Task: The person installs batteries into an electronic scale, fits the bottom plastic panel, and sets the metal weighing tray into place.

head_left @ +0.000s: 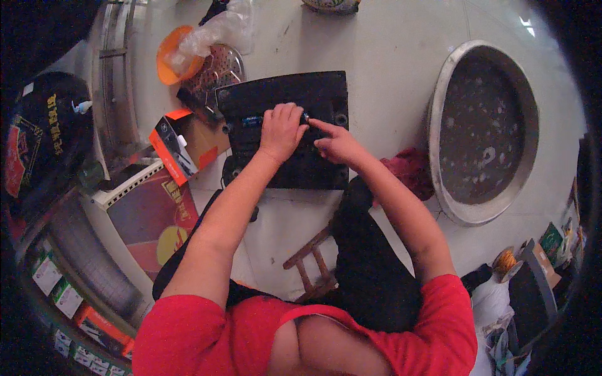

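In front of me, a black, roughly square panel [316, 172] lies face up, with round knob-like feet near its corners. A dark blue cylinder [252, 121] with pale markings, like a battery, lies in its middle. My left hand [282, 128] is bent over this row, its fingers close together and covering the middle part. A bluish end with a small coppery tip shows past its fingers; one piece or several, I cannot tell. My right hand [338, 144] points with its index finger, the tip at that end, while its other fingers curl loosely around nothing.
A large metal basin [437, 156] of dark liquid stands right, a dark red cloth [411, 172] beside it. An orange-black box [175, 147], a metal colander [229, 62] and an orange bowl [166, 59] lie left. A wooden stool [310, 263] is below; shelved packages [66, 294] stand lower left.
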Motion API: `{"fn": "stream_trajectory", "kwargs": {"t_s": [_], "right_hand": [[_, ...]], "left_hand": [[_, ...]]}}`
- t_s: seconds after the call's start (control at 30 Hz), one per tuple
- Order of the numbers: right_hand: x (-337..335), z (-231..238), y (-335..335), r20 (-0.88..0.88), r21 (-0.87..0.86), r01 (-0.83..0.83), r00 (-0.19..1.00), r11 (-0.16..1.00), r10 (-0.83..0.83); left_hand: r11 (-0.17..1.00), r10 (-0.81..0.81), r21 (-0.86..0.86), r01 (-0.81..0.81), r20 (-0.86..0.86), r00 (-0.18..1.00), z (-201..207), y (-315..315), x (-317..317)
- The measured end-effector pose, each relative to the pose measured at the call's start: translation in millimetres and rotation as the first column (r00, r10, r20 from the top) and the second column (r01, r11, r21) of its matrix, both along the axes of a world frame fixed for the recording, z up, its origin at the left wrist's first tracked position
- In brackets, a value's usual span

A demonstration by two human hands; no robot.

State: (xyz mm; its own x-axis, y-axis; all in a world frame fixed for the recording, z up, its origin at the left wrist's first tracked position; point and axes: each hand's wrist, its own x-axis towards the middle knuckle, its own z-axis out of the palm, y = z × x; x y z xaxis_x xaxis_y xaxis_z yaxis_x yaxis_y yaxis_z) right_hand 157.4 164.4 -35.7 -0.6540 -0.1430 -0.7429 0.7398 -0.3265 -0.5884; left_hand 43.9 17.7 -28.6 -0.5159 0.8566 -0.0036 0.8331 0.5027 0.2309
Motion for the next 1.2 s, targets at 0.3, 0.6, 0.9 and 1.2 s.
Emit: {"fn": "stream_trajectory", "kwargs": {"t_s": [0.3,0.6,0.9,1.2], "right_hand": [[6.4,17.8,1.4,-0.092,-0.104,0.094,0.990,0.990,-0.104],[24.0,10.6,14.0,0.030,0.003,0.419,0.908,0.908,-0.419],[28.0,13.1,5.0,0.010,0.088,0.368,0.929,0.926,-0.371],[27.3,13.5,4.4,-0.017,0.115,0.356,0.934,0.928,-0.356]], "left_hand": [[0.982,-0.086,0.177,0.060,0.140,0.986,7.8,-4.1,-26.5],[0.597,0.194,-0.050,-0.801,0.977,0.084,27.0,6.2,-51.5],[0.954,0.300,-0.161,-0.254,0.578,0.759,20.3,-14.8,-41.3],[0.937,0.350,-0.159,-0.312,0.482,0.803,19.1,0.6,-12.7]]}}
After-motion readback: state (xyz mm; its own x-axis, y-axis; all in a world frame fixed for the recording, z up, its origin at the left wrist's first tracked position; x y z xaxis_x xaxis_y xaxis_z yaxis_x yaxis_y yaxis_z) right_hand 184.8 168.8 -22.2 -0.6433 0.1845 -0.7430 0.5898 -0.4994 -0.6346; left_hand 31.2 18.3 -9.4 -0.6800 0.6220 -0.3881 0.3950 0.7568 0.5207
